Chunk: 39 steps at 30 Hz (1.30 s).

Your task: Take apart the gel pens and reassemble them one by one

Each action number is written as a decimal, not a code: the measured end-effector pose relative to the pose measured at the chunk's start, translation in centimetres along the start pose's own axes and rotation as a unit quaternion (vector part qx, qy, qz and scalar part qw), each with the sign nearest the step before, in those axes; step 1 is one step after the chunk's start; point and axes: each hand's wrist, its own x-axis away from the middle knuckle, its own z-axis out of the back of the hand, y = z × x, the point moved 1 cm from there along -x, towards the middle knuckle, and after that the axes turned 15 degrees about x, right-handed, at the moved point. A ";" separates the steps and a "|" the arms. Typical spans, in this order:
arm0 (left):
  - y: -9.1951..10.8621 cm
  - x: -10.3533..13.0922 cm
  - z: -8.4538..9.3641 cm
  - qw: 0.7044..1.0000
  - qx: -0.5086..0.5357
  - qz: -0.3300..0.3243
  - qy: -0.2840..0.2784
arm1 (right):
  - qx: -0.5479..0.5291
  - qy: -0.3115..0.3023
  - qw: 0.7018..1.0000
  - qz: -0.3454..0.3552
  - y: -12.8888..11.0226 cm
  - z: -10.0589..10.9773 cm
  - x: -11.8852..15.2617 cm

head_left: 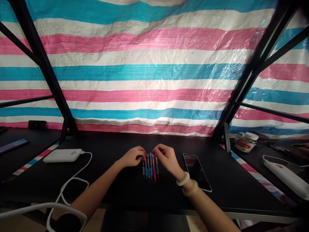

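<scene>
Several click pens (151,169) lie side by side in a row on the black table (116,190), with grey, blue and pink-red grips pointing toward me. At the left of their far ends, my left hand (133,157) has its fingers bent and closed on the pens. From the right, my right hand (168,158) closes its thumb and fingers at the far end of the same row. The exact fingertip contact is partly hidden. Two pale beaded bracelets (187,184) circle my right wrist.
A smartphone (196,170) lies right of my right hand. On the left sits a white power bank (63,155) whose white cable (79,178) loops beside my left forearm. Black metal frames (45,67) rise on both sides. A jar (246,141) and another power bank (286,177) stand at far right.
</scene>
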 end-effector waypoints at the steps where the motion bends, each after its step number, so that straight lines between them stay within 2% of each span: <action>1: 0.0 0.1 0.0 1.000 -0.003 -0.001 -0.003 | 0.019 0.014 1.000 0.003 0.5 -0.9 0.2; 4: 0.3 0.2 0.0 1.000 -0.016 -0.004 -0.013 | 0.062 0.050 0.997 0.010 1.8 -2.2 0.5; 10: 0.9 0.3 0.1 0.998 -0.035 -0.014 -0.042 | 0.114 0.084 0.990 0.016 2.8 -2.1 1.1; 20: 1.3 0.6 0.8 0.994 -0.045 0.006 -0.102 | 0.094 0.072 0.993 -0.013 3.6 -2.2 0.7; 24: 0.9 0.5 1.7 0.995 -0.046 0.018 -0.088 | 0.060 0.056 0.995 -0.048 4.5 -1.9 0.3; 28: 0.9 0.3 2.7 0.997 -0.065 0.034 -0.010 | 0.016 0.009 0.998 -0.067 4.9 -1.5 0.0; 31: 1.6 0.1 2.6 0.994 -0.094 0.025 0.051 | -0.017 -0.050 0.997 -0.053 4.2 -1.3 0.2; 34: 2.7 -0.1 1.7 0.990 -0.123 -0.006 0.072 | -0.028 -0.099 0.994 -0.026 3.3 -0.8 0.6; 36: 3.3 -0.1 1.0 0.987 -0.144 -0.028 0.072 | -0.019 -0.155 0.988 0.007 2.7 -0.3 0.8; 39: 4.0 -0.1 0.2 0.964 -0.235 -0.087 0.091 | 0.014 -0.190 0.981 0.039 2.4 0.2 0.7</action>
